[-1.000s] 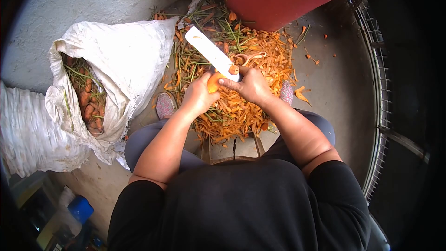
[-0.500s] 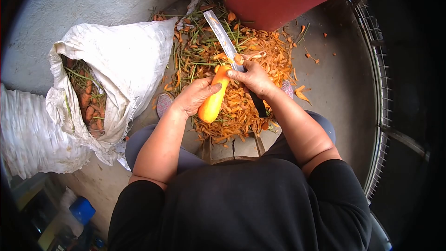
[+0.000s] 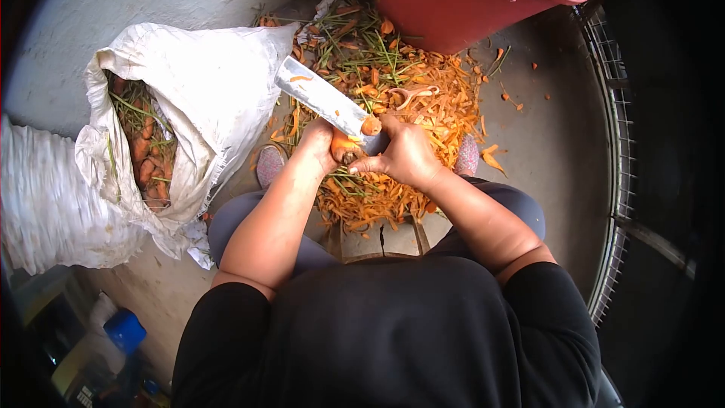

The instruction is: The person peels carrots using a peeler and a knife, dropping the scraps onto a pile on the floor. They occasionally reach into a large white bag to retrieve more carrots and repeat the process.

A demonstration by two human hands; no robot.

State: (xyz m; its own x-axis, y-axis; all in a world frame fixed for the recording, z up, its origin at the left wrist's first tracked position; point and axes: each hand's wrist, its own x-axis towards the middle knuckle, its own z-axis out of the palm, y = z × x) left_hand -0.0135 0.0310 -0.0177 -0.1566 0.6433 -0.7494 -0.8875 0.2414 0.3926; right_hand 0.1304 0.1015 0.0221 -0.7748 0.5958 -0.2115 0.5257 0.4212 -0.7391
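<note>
My left hand [image 3: 319, 146] is closed around a peeled orange carrot [image 3: 346, 146], whose darker stem end points back toward me. My right hand [image 3: 410, 153] grips a large knife; its handle is hidden by the hand. The wide knife blade [image 3: 321, 97] slants up to the left, just beyond the carrot, with bits of orange on it. A small round carrot piece [image 3: 371, 125] shows against the blade close to my right fingers. My right thumb reaches to the carrot's stem end. Below both hands spreads a heap of carrot peelings [image 3: 445, 106].
A white sack [image 3: 204, 68] at the left holds unpeeled carrots [image 3: 147, 159] and green stalks. Another white sack [image 3: 60, 204] lies beside it. A red bin [image 3: 461, 4] stands behind the peelings. A looped peeler-like tool [image 3: 414, 94] lies on the heap. Wire mesh [image 3: 621, 136] edges the right.
The carrot has been turned so its stem end faces me. The knife has swung left and lower, its blade now lying more across the carrot's far side.
</note>
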